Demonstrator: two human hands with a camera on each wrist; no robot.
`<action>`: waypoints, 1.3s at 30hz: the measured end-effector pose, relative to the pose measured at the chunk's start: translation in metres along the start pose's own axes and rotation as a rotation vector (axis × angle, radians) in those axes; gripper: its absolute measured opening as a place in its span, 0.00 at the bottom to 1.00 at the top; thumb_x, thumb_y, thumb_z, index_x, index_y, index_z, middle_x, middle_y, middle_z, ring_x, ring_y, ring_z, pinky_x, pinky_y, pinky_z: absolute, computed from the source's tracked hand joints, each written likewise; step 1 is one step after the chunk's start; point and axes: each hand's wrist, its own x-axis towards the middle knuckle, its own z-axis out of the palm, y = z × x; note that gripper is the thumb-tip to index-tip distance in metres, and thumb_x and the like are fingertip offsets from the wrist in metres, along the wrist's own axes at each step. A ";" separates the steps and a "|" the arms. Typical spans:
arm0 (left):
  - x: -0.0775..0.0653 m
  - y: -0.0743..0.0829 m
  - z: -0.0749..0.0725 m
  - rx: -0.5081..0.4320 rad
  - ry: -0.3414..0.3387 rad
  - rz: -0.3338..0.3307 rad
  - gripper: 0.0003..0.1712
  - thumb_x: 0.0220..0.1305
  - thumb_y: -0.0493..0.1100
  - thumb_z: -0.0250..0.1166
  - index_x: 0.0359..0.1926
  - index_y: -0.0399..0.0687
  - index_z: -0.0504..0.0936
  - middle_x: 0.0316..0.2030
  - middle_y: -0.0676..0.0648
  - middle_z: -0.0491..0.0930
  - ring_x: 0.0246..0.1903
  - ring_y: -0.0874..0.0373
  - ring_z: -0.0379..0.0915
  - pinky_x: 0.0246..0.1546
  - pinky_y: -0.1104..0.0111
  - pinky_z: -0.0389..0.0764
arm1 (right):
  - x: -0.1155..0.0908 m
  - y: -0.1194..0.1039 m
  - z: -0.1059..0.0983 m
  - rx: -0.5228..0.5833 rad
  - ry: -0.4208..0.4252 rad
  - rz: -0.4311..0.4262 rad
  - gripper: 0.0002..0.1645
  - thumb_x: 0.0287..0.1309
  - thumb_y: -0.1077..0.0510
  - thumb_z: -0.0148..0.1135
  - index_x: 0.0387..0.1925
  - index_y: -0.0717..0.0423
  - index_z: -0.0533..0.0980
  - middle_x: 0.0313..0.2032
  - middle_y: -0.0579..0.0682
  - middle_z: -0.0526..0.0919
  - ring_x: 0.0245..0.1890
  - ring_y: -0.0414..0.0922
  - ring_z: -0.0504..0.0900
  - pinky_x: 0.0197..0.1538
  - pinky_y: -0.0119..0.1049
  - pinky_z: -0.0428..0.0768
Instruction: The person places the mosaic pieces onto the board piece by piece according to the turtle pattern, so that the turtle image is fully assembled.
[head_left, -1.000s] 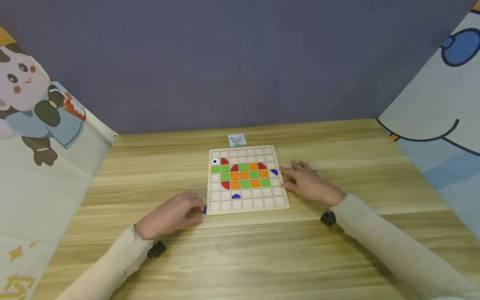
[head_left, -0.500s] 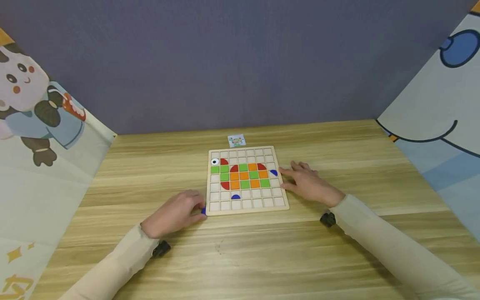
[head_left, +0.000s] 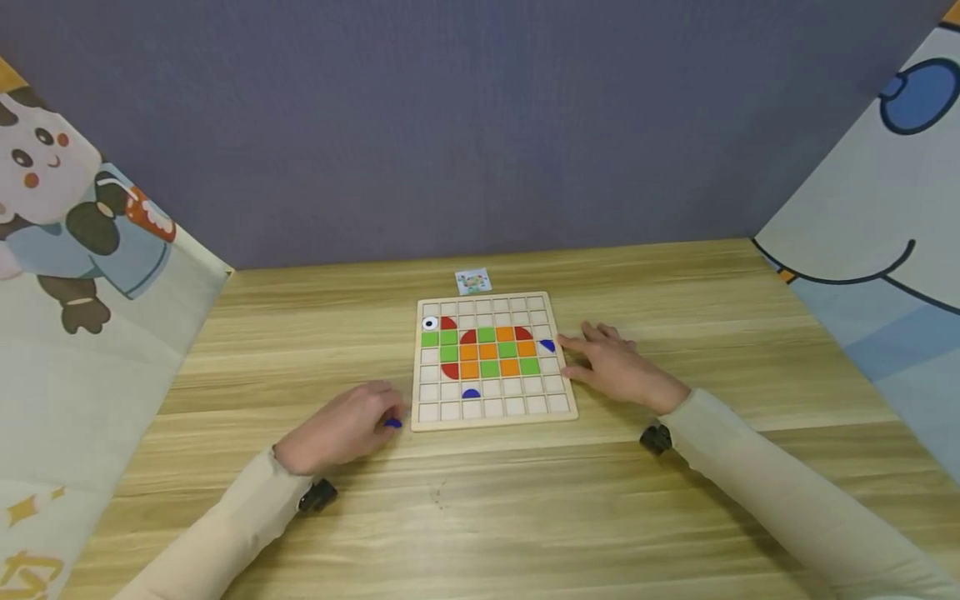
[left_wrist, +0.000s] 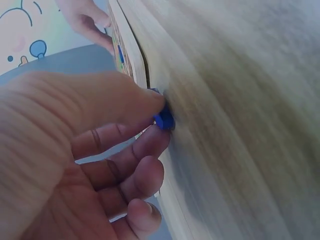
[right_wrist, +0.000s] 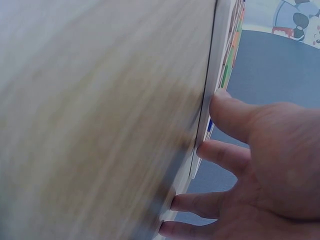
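Just left of the wooden grid board (head_left: 495, 414), my left hand (head_left: 347, 427) pinches a small blue piece (left_wrist: 164, 117) between thumb and finger, low over the tabletop. That piece looks curved, like the blue half-round piece (head_left: 471, 393) lying in the board's lower rows. My right hand (head_left: 618, 367) touches the board's right edge with thumb and forefinger, fingers spread. Close by it, a blue piece (head_left: 547, 345) lies in a right-hand cell. Orange, green and red pieces fill the middle cells, and a white eye piece (head_left: 430, 323) sits at upper left.
A small picture card (head_left: 473, 281) lies behind the board on the wooden table (head_left: 480, 517). A dark upright panel (head_left: 480, 125) closes off the back, with cartoon-printed walls on both sides.
My left hand first came closer to the board's lower left corner, then drew back slightly left with the blue piece. The right hand stays in place at the board's edge.
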 end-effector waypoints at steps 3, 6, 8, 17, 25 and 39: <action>0.000 0.000 -0.001 0.001 -0.017 0.000 0.10 0.52 0.34 0.69 0.30 0.50 0.77 0.29 0.56 0.72 0.28 0.64 0.65 0.29 0.72 0.73 | -0.001 0.001 0.001 0.002 0.003 0.000 0.36 0.65 0.42 0.54 0.70 0.46 0.59 0.69 0.68 0.48 0.67 0.70 0.44 0.54 0.75 0.48; 0.002 0.002 -0.004 -0.003 -0.002 0.006 0.10 0.53 0.34 0.69 0.30 0.51 0.77 0.28 0.57 0.72 0.28 0.64 0.65 0.29 0.72 0.73 | -0.001 0.001 0.001 0.002 0.002 -0.002 0.36 0.65 0.42 0.54 0.70 0.46 0.59 0.69 0.68 0.47 0.67 0.70 0.44 0.54 0.75 0.48; 0.006 0.005 -0.008 -0.006 0.027 0.024 0.09 0.53 0.34 0.69 0.31 0.51 0.77 0.29 0.57 0.72 0.28 0.64 0.66 0.29 0.72 0.73 | 0.000 0.001 0.001 -0.003 0.003 -0.003 0.36 0.65 0.41 0.53 0.70 0.46 0.59 0.69 0.68 0.48 0.67 0.70 0.44 0.54 0.75 0.49; 0.070 0.050 -0.022 -0.001 0.032 0.175 0.06 0.55 0.35 0.68 0.33 0.48 0.80 0.32 0.56 0.75 0.30 0.63 0.70 0.31 0.73 0.74 | 0.002 0.000 0.000 -0.018 0.000 0.011 0.36 0.65 0.41 0.53 0.70 0.45 0.59 0.69 0.67 0.47 0.67 0.69 0.44 0.55 0.75 0.48; 0.138 0.085 0.001 0.033 -0.097 0.226 0.05 0.60 0.34 0.62 0.29 0.47 0.78 0.28 0.54 0.74 0.27 0.62 0.68 0.28 0.74 0.71 | 0.003 -0.002 0.001 -0.025 0.017 0.006 0.35 0.65 0.42 0.54 0.70 0.46 0.60 0.69 0.69 0.48 0.66 0.71 0.46 0.53 0.76 0.49; 0.169 0.103 0.024 0.067 -0.249 0.147 0.05 0.65 0.36 0.59 0.32 0.45 0.80 0.26 0.53 0.76 0.24 0.63 0.72 0.24 0.76 0.73 | 0.001 0.001 -0.001 0.000 0.003 -0.019 0.35 0.65 0.42 0.54 0.70 0.47 0.60 0.69 0.68 0.49 0.67 0.68 0.44 0.55 0.74 0.49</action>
